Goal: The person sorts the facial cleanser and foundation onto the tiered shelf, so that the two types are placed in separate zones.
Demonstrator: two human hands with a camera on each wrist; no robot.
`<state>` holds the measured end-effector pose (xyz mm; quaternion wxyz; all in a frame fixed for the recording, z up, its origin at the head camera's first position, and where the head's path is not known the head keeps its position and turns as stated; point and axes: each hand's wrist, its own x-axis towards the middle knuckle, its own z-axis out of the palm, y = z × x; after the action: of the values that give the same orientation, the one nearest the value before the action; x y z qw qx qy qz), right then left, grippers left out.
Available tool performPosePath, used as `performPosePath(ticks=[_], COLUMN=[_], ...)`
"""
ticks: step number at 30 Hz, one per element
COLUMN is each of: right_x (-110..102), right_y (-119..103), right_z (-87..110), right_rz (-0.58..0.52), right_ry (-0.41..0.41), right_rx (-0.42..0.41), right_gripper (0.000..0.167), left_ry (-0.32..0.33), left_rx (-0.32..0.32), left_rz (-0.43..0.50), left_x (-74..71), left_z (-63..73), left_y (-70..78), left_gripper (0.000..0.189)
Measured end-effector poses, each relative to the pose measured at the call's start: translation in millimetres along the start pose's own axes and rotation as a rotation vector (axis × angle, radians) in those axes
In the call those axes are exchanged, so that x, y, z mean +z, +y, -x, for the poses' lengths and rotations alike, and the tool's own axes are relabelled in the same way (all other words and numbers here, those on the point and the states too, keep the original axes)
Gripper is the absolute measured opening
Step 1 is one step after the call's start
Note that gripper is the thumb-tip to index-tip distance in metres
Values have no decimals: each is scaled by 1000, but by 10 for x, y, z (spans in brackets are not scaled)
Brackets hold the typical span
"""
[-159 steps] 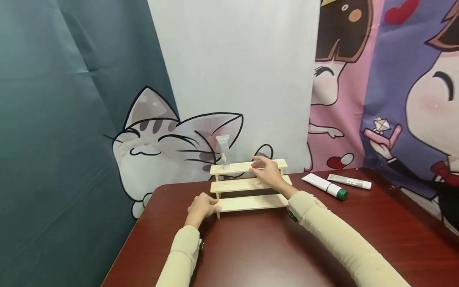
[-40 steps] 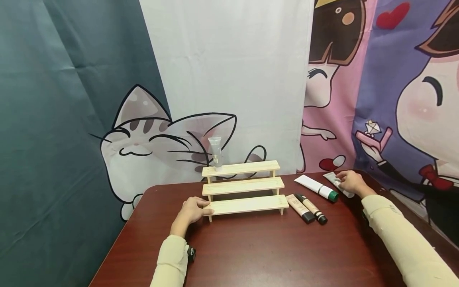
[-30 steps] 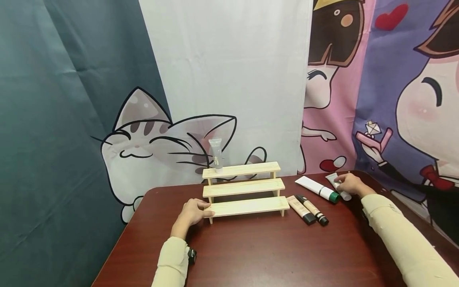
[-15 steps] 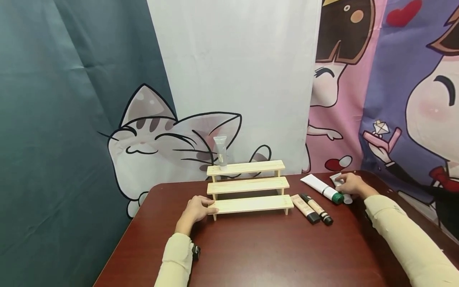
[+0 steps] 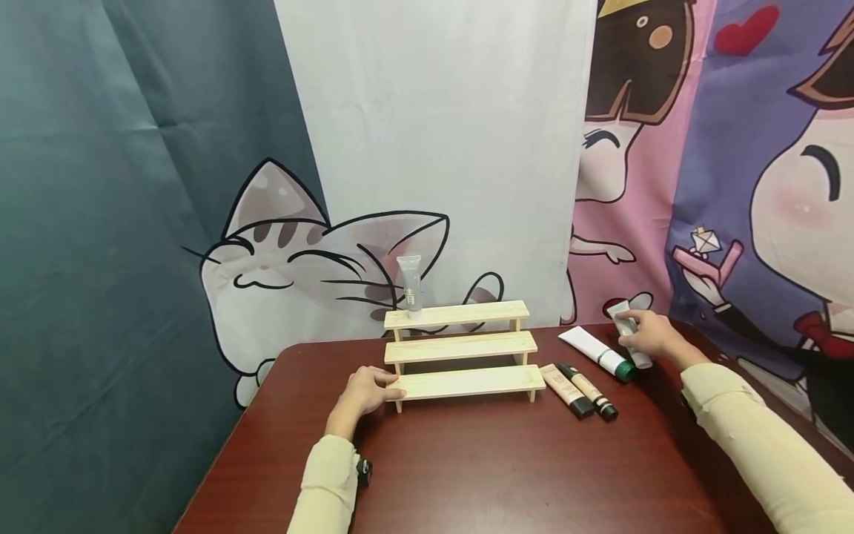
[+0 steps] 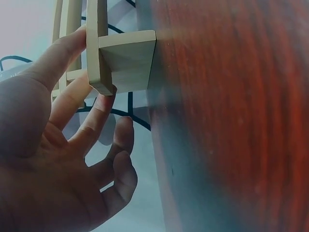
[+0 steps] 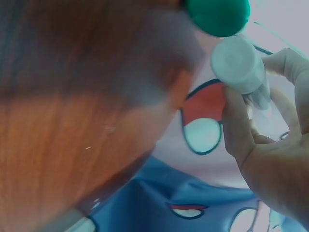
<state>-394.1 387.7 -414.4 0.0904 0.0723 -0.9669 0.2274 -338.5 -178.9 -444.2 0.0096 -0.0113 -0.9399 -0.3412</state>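
Note:
At the right rear of the table my right hand grips a slim silvery-grey cosmetic tube, its flat end tilted up. In the right wrist view the tube's white round cap faces the camera, with thumb and fingers around the tube. My left hand pinches the left end of the bottom step of a three-tier wooden display stand. The left wrist view shows the thumb on top of that board and fingertips under its corner. A clear tube stands upright on the top tier's left end.
Right of the stand lie a beige tube with a black cap and a slimmer beige tube with black ends. A white tube with a green cap lies behind them, close to my right hand. A printed curtain hangs behind the dark red table.
Earlier my right hand was over the stand's top tier; it then reached the silvery tube lying on the table. It now raises the tube's flat end. My left hand stays at the stand.

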Motion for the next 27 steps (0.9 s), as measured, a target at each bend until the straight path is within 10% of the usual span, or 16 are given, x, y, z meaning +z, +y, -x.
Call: performPosePath(ticks=[14,27], right_x=[39,193], right_y=[-559,-997], right_z=[-96,-139], right_rz=[-78,-234], right_ry=[37,121], right_rx=[-119,-183], right_gripper=[58,54], left_ry=[0,-40], left_rx=[-39,61], left_rz=[13,-86], left_x=[14,-48], left_z=[-16,46], left_y=[-11,27], left_gripper=[39,41])
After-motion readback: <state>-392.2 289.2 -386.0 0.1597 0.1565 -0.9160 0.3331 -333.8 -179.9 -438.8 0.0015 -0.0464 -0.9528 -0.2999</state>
